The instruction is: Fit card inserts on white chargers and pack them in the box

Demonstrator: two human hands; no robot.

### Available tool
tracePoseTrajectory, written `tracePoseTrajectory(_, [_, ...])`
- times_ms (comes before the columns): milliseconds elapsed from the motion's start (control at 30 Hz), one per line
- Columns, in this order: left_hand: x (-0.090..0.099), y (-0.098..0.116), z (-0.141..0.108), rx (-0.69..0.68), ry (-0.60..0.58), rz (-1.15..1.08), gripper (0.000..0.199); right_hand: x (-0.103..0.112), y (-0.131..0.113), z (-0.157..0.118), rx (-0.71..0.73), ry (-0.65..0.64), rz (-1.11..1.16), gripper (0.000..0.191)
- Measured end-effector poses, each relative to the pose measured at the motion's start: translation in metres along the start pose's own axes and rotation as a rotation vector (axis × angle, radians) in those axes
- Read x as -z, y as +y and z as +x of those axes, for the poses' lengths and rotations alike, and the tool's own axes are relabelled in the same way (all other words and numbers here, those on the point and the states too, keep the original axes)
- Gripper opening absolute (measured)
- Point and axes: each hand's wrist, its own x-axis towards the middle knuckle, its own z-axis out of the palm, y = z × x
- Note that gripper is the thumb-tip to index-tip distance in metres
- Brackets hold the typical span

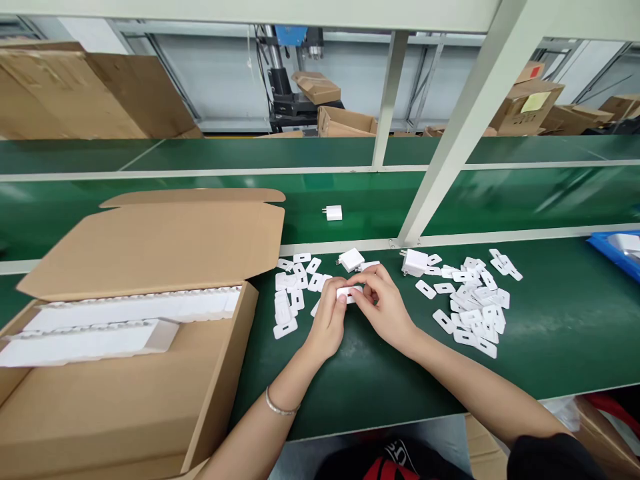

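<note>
Between the fingertips of both hands is a small white piece with a dark slot (349, 294), its slotted face turned toward me. My left hand (327, 317) pinches its left end, and my right hand (383, 303) presses thumb and fingers on its right end. Fingers cover part of it, so I cannot tell whether it is a loose plate or a whole charger. Just beyond the hands lies a white charger plug (351, 259); another charger (415, 263) sits to the right. Loose white slotted plates (285, 328) are scattered at left, and a larger pile of plates (477, 310) lies at right.
An open cardboard box (220, 373) with white trays (90, 343) stands at left. One charger with prongs (333, 213) lies on the green strip behind. A pale metal post (450, 133) rises from the bench. At far right is a blue tray (613, 257).
</note>
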Motion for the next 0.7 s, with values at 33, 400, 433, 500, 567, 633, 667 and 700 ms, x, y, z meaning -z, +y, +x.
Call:
tracePoseTrajectory(33, [0.000,0.000,0.000,0.010,0.002,-0.023,0.039,0.000,0.002,0.001,-0.017,-0.004,0.019,0.023])
tracePoseTrajectory(400, [0.010,-0.018,-0.006,-0.060,0.052,0.197,0.060,-0.021,0.044,-0.004,-0.273,-0.189,0.482,0.058])
tracePoseTrajectory(433, [0.012,-0.021,-0.005,-0.046,0.019,0.201,0.060,-0.022,0.047,-0.006,-0.240,-0.139,0.458,0.057])
tracePoseTrajectory(500, [0.015,-0.026,-0.003,-0.023,-0.021,0.207,0.055,-0.023,0.050,-0.007,-0.195,-0.112,0.412,0.054])
tracePoseTrajectory(567, [0.018,-0.027,0.000,-0.029,-0.027,0.212,0.051,-0.024,0.050,-0.009,-0.178,-0.113,0.400,0.050])
tracePoseTrajectory(633, [0.019,-0.026,0.000,-0.055,-0.009,0.218,0.048,-0.025,0.047,-0.011,-0.195,-0.125,0.412,0.047])
tracePoseTrajectory(667, [0.020,-0.025,0.000,-0.072,0.000,0.218,0.047,-0.027,0.046,-0.012,-0.214,-0.139,0.418,0.046])
tracePoseTrajectory(700, [0.020,-0.024,0.000,-0.088,0.008,0.217,0.046,-0.028,0.044,-0.013,-0.233,-0.153,0.423,0.044])
